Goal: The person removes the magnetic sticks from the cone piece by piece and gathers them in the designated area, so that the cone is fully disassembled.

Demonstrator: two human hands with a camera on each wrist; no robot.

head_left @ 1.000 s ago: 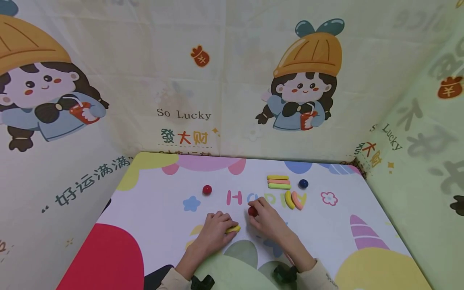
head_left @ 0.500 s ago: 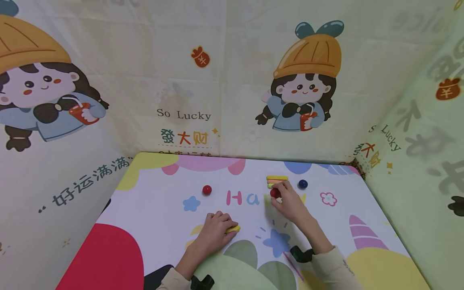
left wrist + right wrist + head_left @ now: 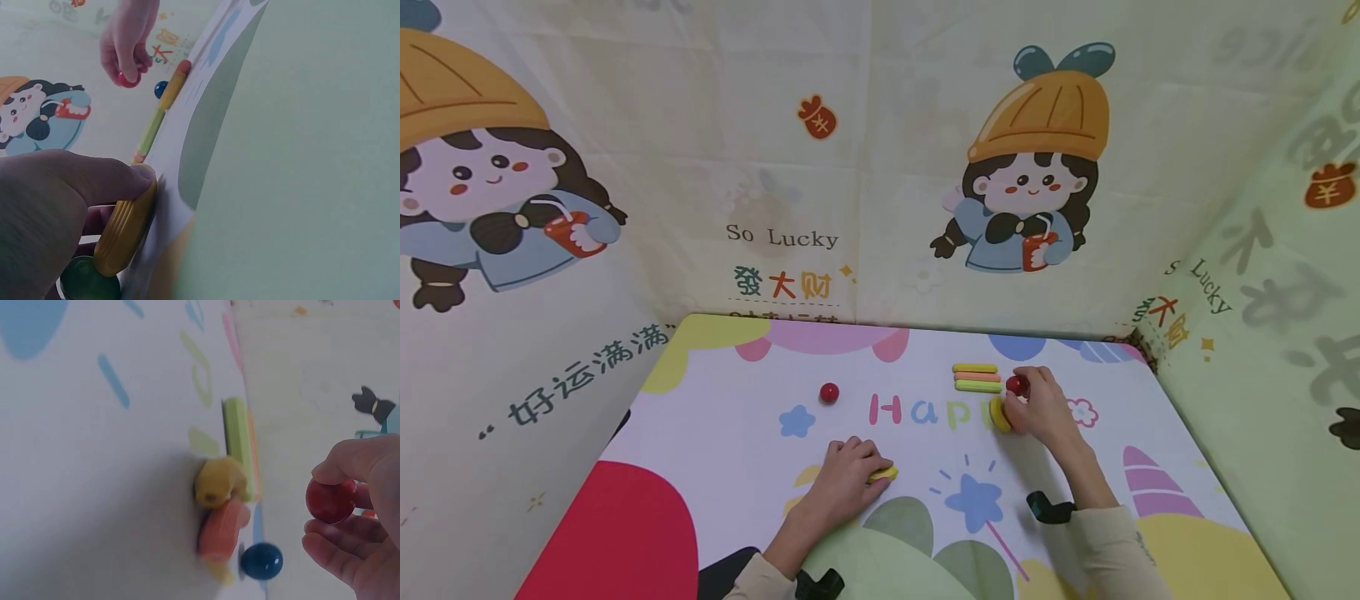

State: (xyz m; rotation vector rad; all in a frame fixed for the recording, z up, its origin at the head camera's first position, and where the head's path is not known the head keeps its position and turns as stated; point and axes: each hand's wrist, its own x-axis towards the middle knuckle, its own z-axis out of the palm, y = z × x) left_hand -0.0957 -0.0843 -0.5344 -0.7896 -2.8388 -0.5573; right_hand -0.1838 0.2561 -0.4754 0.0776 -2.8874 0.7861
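Note:
My right hand (image 3: 1048, 412) pinches a glossy red ball (image 3: 330, 500) between thumb and fingers, held above the table near the back right. Below it lie a yellow curved banana-like piece (image 3: 998, 414) and a pink curved piece (image 3: 222, 531), which the hand mostly covers in the head view. A dark blue ball (image 3: 262, 561) sits beside these, hidden in the head view. At the table's middle, my left hand (image 3: 848, 475) holds a yellow ridged, curved piece (image 3: 128, 231), thumb on top. A green ball (image 3: 90, 279) shows next to that piece's near end in the left wrist view.
A second red ball (image 3: 829, 393) rests left of the printed letters. Yellow, pink and green sticks (image 3: 978, 386) lie side by side toward the back. A printed cloth wall (image 3: 895, 283) rises behind the table (image 3: 737, 400).
My right hand has carried the red ball from near the middle to the back right, past the sticks, to where the blue ball was visible. The left hand has stayed in place.

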